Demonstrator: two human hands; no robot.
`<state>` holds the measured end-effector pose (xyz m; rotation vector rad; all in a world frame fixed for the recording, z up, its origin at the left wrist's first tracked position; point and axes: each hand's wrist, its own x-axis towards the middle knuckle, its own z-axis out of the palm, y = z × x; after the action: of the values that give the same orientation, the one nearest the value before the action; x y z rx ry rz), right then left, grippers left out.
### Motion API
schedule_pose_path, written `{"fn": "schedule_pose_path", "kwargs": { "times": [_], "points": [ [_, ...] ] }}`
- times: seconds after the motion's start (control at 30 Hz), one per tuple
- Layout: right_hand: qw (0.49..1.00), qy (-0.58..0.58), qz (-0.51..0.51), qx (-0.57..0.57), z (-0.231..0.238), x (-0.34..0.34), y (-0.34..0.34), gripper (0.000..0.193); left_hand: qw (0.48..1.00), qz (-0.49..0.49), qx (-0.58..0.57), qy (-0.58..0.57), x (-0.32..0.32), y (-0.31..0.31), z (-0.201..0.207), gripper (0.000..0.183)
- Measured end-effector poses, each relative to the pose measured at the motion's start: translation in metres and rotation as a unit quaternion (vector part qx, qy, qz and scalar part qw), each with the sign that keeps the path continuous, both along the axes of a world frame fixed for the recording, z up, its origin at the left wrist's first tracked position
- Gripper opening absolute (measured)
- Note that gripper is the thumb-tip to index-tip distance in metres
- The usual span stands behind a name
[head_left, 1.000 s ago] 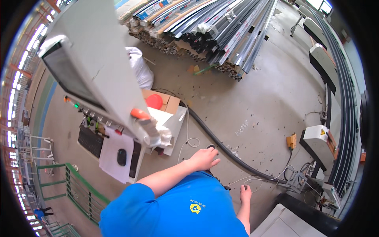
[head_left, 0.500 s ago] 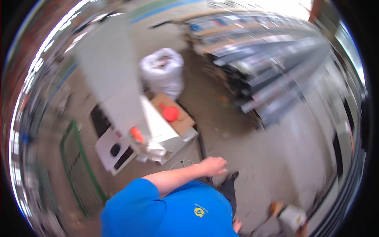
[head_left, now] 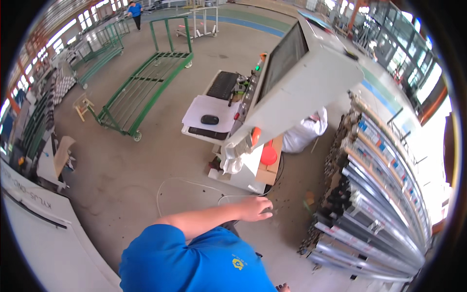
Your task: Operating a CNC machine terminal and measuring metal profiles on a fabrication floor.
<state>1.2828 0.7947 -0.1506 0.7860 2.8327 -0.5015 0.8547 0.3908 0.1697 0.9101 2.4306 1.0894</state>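
My left hand (head_left: pixel 256 209) reaches across in front of my blue shirt, its fingers curled in. Whether something small is inside them is hidden. Only a few fingers of my right hand (head_left: pixel 283 288) show at the lower edge, beside my body. Ahead of the left hand stands a pale control cabinet (head_left: pixel 306 78) with a dark screen. On its shelf are a black keyboard (head_left: pixel 226 83) and a black mouse (head_left: pixel 209 119) on white paper. Crumpled clear plastic (head_left: pixel 234 158) and an orange object (head_left: pixel 256 136) sit at the near corner. A round red object (head_left: pixel 268 155) lies on a cardboard box (head_left: pixel 265 174).
A white sack (head_left: pixel 299 138) stands behind the box. Long metal profiles (head_left: pixel 374 219) are stacked at right. Green wheeled carts (head_left: pixel 160 93) stand at left, a white cabinet (head_left: pixel 48 233) at lower left. A thin cable (head_left: pixel 187 180) crosses the floor. Another person (head_left: pixel 135 14) stands far off.
My view has swung left: the cabinet and metal profiles now sit farther right, and the green carts and white cabinet have come into sight. My left hand stays bent across my front.
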Motion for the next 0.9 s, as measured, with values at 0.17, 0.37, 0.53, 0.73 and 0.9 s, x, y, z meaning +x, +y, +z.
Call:
{"fn": "schedule_pose_path", "kwargs": {
  "times": [0.17,0.37,0.53,0.73,0.9],
  "points": [
    [0.971,0.077,-0.178,-0.141,0.046,-0.120,-0.015,0.030,0.992,0.074,0.070,0.081,-0.091,-0.096,0.082,0.030],
    [0.853,0.113,-0.408,-0.306,0.058,-0.206,-0.083,0.028,0.944,0.282,0.048,0.163,-0.334,-0.213,0.093,0.033],
    [0.841,0.043,-0.451,-0.296,0.071,-0.198,-0.134,0.027,0.918,0.365,-0.004,0.157,-0.561,-0.266,-0.011,0.029],
    [0.813,0.009,-0.494,-0.309,0.066,-0.094,-0.156,0.034,0.949,0.282,-0.128,0.058,-0.655,-0.256,-0.064,0.053],
    [0.910,-0.266,-0.307,-0.081,0.101,-0.098,-0.189,0.038,0.936,0.231,-0.258,0.058,-0.696,-0.206,-0.062,0.070]
  ]
}}
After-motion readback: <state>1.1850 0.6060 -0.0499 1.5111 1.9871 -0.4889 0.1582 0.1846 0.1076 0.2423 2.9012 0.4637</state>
